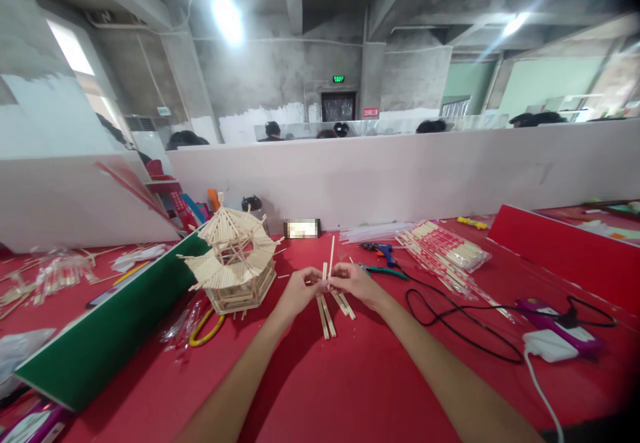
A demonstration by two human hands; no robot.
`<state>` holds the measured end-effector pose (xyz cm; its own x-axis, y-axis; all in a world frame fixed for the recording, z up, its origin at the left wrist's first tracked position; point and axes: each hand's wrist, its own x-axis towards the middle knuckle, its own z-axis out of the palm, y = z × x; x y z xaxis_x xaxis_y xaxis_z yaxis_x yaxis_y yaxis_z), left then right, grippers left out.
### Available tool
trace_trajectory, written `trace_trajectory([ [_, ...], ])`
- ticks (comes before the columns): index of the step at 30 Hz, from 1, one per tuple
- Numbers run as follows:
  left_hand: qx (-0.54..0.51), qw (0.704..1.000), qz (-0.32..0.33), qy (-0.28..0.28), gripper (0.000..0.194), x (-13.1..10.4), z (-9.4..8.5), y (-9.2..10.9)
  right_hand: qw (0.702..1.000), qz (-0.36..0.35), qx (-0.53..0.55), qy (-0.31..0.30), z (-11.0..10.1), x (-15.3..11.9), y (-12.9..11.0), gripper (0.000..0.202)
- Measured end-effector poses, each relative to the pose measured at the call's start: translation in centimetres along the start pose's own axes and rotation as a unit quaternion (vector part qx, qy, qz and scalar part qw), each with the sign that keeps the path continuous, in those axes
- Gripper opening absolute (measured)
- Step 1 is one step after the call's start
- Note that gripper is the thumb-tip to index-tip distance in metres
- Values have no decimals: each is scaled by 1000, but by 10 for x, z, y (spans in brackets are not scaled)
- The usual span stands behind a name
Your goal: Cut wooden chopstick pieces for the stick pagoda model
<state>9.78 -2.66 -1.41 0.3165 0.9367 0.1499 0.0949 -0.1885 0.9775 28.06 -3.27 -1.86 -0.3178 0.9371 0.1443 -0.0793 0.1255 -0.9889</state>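
Observation:
My left hand (305,288) and my right hand (357,283) meet over the middle of the red table, fingers pinched together. Between their fingertips are thin pale wooden chopsticks; one chopstick (333,253) stands up steeply at my right fingertips, and a shorter piece rises beside my left ones. My fingers partly hide where they join. Just below the hands lie several loose chopsticks (326,323), side by side on the table. To the left stands a pavilion model (237,276) built of such sticks, with a pointed roof and wide eaves.
A blue glue gun (385,252) and green-handled pliers (387,271) lie right of my hands. Behind them are packs of wrapped chopsticks (445,249). A black cable (450,316) loops toward a purple power strip (560,329). A green board (120,309) and a red board (565,256) flank the workspace.

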Motion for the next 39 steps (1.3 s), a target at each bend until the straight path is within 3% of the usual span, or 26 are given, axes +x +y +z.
trace_trajectory([
  [13, 40, 999, 19, -5, 25, 1, -1, -1, 1000, 15, 10, -1, 0, 0, -1, 35],
  [32, -6, 1000, -9, -22, 31, 5, -2, -8, 999, -19, 12, 44, 1, 4, 5, 28],
  [39, -3, 1000, -11, -20, 31, 4, -2, -8, 999, -13, 28, 23, 0, 4, 8, 29],
])
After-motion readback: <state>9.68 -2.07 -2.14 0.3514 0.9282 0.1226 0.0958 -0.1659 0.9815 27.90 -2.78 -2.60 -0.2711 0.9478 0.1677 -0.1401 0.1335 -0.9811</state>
